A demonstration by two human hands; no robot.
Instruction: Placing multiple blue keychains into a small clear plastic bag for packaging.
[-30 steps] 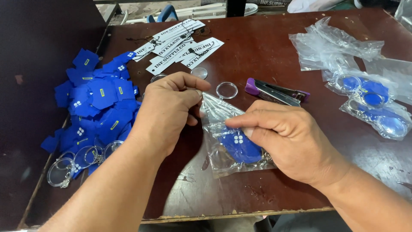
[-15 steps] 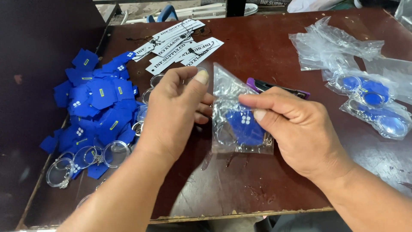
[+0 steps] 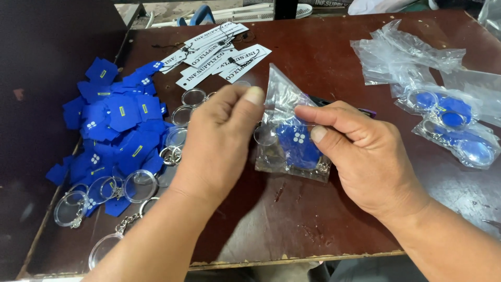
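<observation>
Both hands hold a small clear plastic bag (image 3: 288, 137) upright over the dark wooden table (image 3: 323, 57). Inside the bag are a blue shaped piece with a white mark and a key ring with a chain. My left hand (image 3: 222, 138) pinches the bag's upper left edge between thumb and fingers. My right hand (image 3: 360, 154) pinches the upper right edge with thumb and forefinger. The bag's top corner sticks up between the two hands.
A heap of blue cut pieces (image 3: 117, 130) lies at the left, with several clear round key rings (image 3: 125, 185) beside it. White printed tags (image 3: 219, 55) lie at the back. Filled clear bags (image 3: 454, 125) and empty ones (image 3: 402, 52) lie at the right. A purple-handled tool (image 3: 368, 111) peeks out behind my right hand.
The bag has been lifted off the table and turned upright. Both hands have shifted up to its top edge.
</observation>
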